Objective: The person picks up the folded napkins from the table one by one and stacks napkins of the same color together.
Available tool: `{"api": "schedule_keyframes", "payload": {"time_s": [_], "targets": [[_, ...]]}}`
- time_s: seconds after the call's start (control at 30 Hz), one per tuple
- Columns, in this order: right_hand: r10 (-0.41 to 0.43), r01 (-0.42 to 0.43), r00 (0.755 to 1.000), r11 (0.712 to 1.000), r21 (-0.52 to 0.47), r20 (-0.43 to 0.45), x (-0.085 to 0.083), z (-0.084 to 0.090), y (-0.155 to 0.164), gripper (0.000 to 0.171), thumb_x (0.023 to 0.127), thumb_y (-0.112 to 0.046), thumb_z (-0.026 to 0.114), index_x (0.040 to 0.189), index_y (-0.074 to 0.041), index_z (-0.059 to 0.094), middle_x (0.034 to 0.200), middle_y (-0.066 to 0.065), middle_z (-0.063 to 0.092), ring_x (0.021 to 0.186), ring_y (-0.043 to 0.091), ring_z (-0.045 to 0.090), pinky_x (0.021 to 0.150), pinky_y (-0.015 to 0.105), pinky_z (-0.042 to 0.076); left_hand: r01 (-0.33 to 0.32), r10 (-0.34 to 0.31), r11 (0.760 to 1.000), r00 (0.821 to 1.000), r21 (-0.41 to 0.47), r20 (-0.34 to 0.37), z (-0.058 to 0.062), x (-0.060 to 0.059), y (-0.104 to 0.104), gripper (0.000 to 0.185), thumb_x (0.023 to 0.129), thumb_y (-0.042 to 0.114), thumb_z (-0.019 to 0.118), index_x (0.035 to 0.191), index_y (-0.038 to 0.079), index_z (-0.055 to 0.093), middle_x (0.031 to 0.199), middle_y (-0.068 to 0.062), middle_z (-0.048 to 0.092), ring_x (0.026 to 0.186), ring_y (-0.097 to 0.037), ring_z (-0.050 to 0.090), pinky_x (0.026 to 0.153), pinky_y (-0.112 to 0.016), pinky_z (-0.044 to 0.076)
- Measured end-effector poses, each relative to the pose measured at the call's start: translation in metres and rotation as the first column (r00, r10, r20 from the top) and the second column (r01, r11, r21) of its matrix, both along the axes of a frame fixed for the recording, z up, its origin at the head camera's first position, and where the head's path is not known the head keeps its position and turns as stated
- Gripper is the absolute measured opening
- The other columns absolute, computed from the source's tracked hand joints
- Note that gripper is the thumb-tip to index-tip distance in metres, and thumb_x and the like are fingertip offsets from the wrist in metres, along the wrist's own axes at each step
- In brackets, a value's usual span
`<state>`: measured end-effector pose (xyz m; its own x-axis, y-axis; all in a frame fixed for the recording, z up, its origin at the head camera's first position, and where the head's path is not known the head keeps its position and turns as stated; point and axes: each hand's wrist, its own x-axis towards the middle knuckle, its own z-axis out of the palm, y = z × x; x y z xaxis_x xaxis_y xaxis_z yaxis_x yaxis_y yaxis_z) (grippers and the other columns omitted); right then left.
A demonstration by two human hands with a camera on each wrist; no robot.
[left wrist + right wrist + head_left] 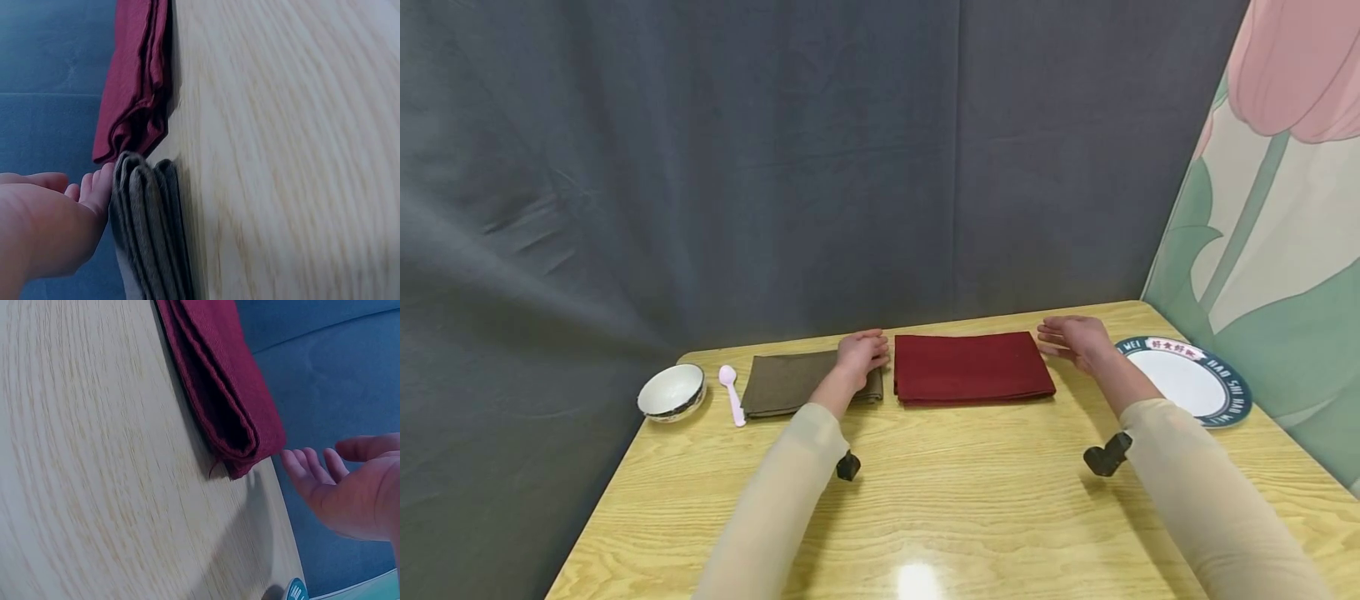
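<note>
A folded dark red cloth (972, 368) lies flat near the back of the table, its layered folds showing in both wrist views. Left of it is a folded grey-brown cloth (790, 382), partly covered by my left hand (861, 357) in the head view. That hand's fingers point toward the red cloth's left end, and nothing is held in them. On the other side, my right hand (1075, 340) is just beyond the red cloth's right end. Its fingers are loosely bent toward the cloth, fingertips close to the corner in the right wrist view, with an empty palm.
At the left stand a white bowl (672, 392) with a dark patterned outside and a pale pink spoon (732, 395). A plate with a blue lettered rim (1231, 385) lies at the right, partly behind my right forearm. A dark curtain (820, 167) hangs behind the wooden table (955, 492).
</note>
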<state>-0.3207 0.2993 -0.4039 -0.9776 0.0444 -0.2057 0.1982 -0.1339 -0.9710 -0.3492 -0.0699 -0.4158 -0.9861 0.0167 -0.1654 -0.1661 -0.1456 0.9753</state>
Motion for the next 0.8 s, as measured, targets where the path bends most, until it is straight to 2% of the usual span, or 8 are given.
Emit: {"api": "schedule_keyframes", "payload": {"time_s": [0.13, 0.33, 0.53, 0.7, 0.8], "targets": [[-0.008, 0.007, 0.999, 1.000, -0.030, -0.053, 0.003, 0.002, -0.005, 0.025, 0.107, -0.012, 0.049, 0.126, 0.004, 0.050, 0.088, -0.007, 0.072, 0.092, 0.009, 0.070, 0.092, 0.034, 0.055, 0.027, -0.026, 0.999, 1.000, 0.025, -0.003, 0.002, 0.001, -0.009, 0.038, 0.102, 0.000, 0.055, 0.139, -0.005, 0.056, 0.141, -0.027, 0.055, 0.130, -0.039, 0.053, 0.105, -0.047, 0.047], [0.001, 0.001, 0.995, 1.000, 0.022, -0.101, 0.007, 0.007, -0.019, 0.039, 0.108, -0.014, 0.048, 0.137, 0.011, 0.044, 0.093, -0.005, 0.071, 0.093, 0.009, 0.070, 0.092, 0.034, 0.055, 0.062, -0.062, 0.998, 0.998, 0.032, -0.008, 0.006, 0.004, -0.026, 0.038, 0.102, 0.002, 0.057, 0.140, -0.004, 0.055, 0.143, -0.026, 0.052, 0.131, -0.039, 0.052, 0.102, -0.045, 0.050], [0.052, -0.048, 0.992, 0.998, 0.040, -0.117, 0.007, 0.010, -0.029, 0.029, 0.108, -0.015, 0.049, 0.129, 0.006, 0.049, 0.097, -0.003, 0.071, 0.094, 0.011, 0.070, 0.093, 0.036, 0.055, 0.114, -0.115, 0.993, 0.993, -0.027, -0.030, 0.006, 0.010, -0.041, 0.039, 0.104, 0.006, 0.055, 0.142, -0.002, 0.054, 0.146, -0.027, 0.050, 0.133, -0.038, 0.050, 0.102, -0.044, 0.050], [0.114, -0.098, 0.985, 0.987, 0.124, -0.128, 0.010, 0.011, -0.040, 0.041, 0.108, -0.020, 0.050, 0.135, 0.010, 0.046, 0.100, -0.002, 0.071, 0.096, 0.012, 0.071, 0.093, 0.037, 0.055, 0.155, -0.160, 0.985, 0.986, -0.074, -0.055, 0.004, 0.016, -0.047, 0.038, 0.105, 0.008, 0.054, 0.142, -0.002, 0.053, 0.147, -0.026, 0.049, 0.133, -0.037, 0.050, 0.102, -0.045, 0.049], [0.151, -0.127, 0.981, 0.975, 0.184, -0.123, 0.011, 0.012, -0.048, 0.048, 0.108, -0.023, 0.051, 0.140, 0.012, 0.044, 0.117, 0.012, 0.070, 0.103, 0.017, 0.070, 0.094, 0.039, 0.054, 0.155, -0.162, 0.984, 0.984, -0.092, -0.071, 0.004, 0.019, -0.050, 0.037, 0.105, 0.008, 0.054, 0.140, -0.002, 0.054, 0.145, -0.026, 0.050, 0.132, -0.037, 0.051, 0.103, -0.046, 0.049]]}}
